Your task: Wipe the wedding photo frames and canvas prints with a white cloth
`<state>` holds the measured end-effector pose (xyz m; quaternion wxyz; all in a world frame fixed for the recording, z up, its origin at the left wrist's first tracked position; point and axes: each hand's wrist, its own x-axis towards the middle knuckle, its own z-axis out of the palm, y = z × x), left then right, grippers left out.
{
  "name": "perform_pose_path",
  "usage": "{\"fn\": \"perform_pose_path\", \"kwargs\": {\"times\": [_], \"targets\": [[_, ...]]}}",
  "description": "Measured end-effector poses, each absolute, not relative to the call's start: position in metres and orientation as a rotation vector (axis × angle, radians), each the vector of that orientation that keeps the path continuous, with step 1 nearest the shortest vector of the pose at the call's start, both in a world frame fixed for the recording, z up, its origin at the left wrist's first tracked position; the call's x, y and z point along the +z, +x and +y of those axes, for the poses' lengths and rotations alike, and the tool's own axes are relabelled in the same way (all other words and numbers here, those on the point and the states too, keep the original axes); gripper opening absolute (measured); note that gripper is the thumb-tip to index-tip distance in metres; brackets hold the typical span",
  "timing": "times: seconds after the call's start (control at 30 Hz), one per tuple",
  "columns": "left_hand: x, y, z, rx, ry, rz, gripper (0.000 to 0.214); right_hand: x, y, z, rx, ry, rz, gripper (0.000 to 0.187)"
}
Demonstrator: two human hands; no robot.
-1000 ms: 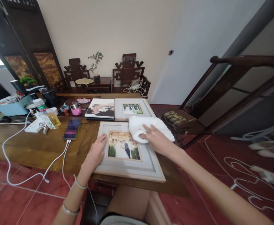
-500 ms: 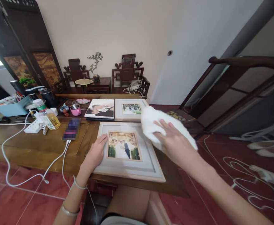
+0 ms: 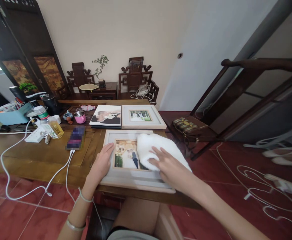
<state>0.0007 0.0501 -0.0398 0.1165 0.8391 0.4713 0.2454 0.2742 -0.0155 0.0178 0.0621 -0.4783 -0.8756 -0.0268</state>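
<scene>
A light wooden picture frame (image 3: 138, 185) lies flat on the wooden table's near edge, with a wedding photo (image 3: 126, 156) in its middle. My left hand (image 3: 101, 163) grips the frame's left side, its fingers resting along the border; the thumb is hidden. In my right hand (image 3: 169, 166) is a white fluffy cloth (image 3: 169, 146), pressed down with spread fingers over the right part of the frame. The cloth covers the photo's right side and the frame's upper right corner.
Behind lie a second framed photo (image 3: 158, 121) and a photo book (image 3: 106, 115). To the left are a phone (image 3: 75, 138) with white cables, a pink cup (image 3: 80, 117), a bottle (image 3: 54, 130) and a power strip (image 3: 34, 136). A chair (image 3: 210, 123) with a plaid bag (image 3: 184, 125) stands right.
My right hand has moved the cloth left and down, from the frame's upper right corner onto the photo's right side. My left hand stays at the frame's left side.
</scene>
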Motion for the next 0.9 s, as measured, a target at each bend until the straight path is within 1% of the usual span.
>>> {"fn": "perform_pose_path", "kwargs": {"times": [0.17, 0.27, 0.33, 0.57, 0.67, 0.77, 0.9], "targets": [[-0.038, 0.002, 0.048, 0.682, 2.442, 1.393, 0.061, 0.020, 0.271, -0.078, 0.109, -1.412, -2.700, 0.060], [-0.037, 0.002, 0.048, 0.675, 2.440, 1.380, 0.063, 0.017, 0.269, -0.081, 0.133, -1.463, -2.692, 0.062], [-0.037, 0.002, 0.049, 0.677, 2.445, 1.362, 0.064, 0.014, 0.268, -0.066, 0.084, -1.520, -2.646, 0.062], [-0.042, 0.000, 0.052, 0.699, 2.423, 1.376, 0.062, 0.004, 0.266, 0.030, -0.216, -1.610, -2.523, 0.050], [-0.044, 0.000, 0.053, 0.727, 2.421, 1.378, 0.062, 0.005, 0.260, 0.041, -0.267, -1.603, -2.590, 0.044], [-0.045, 0.000, 0.053, 0.751, 2.423, 1.372, 0.064, 0.013, 0.256, 0.018, -0.219, -1.593, -2.652, 0.046], [-0.045, 0.000, 0.053, 0.763, 2.421, 1.368, 0.063, 0.028, 0.257, -0.043, -0.063, -1.495, -2.775, 0.053]]}}
